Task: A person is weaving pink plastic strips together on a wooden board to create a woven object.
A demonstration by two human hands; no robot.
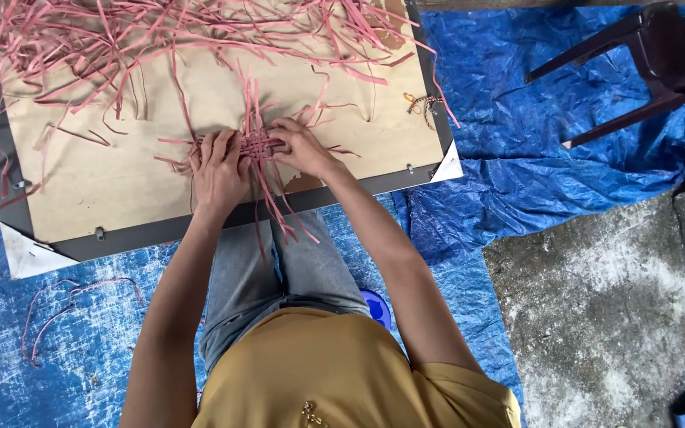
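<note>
A small woven patch of pink strips (pixel 257 145) lies on a tan board (pixel 120 174), with loose strip ends sticking out above and below it. My left hand (pixel 217 169) lies flat on the patch's left side, pressing strips down. On the right side, my right hand (pixel 301 147) pinches strips at the weave with bent fingers. Long ends trail toward my knees over the board's near edge.
A heap of loose pink strips (pixel 97 40) covers the board's far side. The board rests on a blue tarp (pixel 517 158). A dark plastic chair (pixel 652 63) stands at the upper right, bare concrete (pixel 604 317) lies at the right, and stray strips (pixel 65 309) lie at the left.
</note>
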